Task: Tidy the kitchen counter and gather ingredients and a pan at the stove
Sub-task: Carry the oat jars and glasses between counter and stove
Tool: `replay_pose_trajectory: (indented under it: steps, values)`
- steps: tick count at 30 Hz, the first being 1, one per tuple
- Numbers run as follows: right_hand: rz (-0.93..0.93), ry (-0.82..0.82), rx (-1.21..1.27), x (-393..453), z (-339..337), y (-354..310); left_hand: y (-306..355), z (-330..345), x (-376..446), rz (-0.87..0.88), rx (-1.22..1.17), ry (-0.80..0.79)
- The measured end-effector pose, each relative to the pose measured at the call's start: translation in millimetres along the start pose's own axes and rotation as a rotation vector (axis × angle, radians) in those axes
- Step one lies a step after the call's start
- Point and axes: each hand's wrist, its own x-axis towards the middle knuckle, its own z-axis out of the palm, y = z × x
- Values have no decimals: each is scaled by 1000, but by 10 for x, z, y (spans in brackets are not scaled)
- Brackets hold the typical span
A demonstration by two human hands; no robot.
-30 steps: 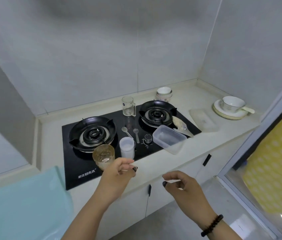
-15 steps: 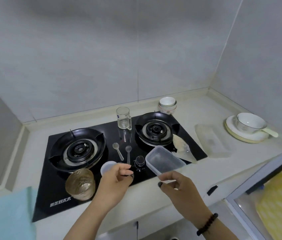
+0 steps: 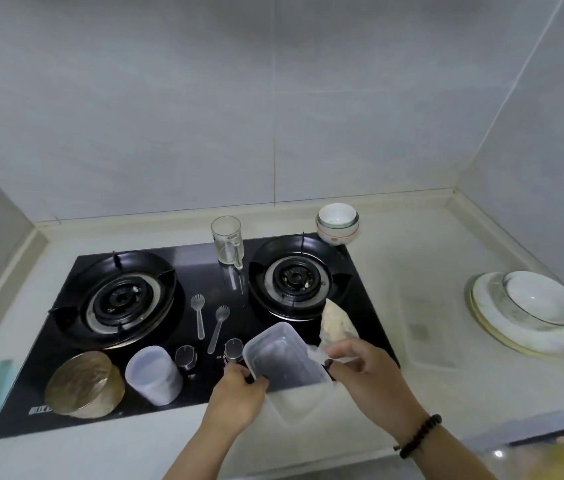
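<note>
Both hands grasp a clear plastic container (image 3: 285, 358) at the stove's front edge: the left hand (image 3: 237, 393) curls round its near-left rim, the right hand (image 3: 367, 372) grips its right side. Two plastic sporks (image 3: 206, 322) lie on the black stove (image 3: 204, 271) between the burners

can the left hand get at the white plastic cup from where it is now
Probably not straight away: the left hand grips the clear container together with the right hand. Once it lets go, nothing stands between it and the white plastic cup just to its left.
</note>
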Motion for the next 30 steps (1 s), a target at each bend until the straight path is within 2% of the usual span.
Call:
replay_pose_trajectory:
  steps: [9, 20, 30]
  values:
    - [-7, -87, -70, 257, 124, -23, -157, 162, 289, -61, 203, -76]
    - [2, -51, -40, 406, 203, -122, 11, -103, 293, 21, 215, -100]
    - [-9, 4, 30, 605, 214, -112, 481, -595, 182, 160, 248, 112]
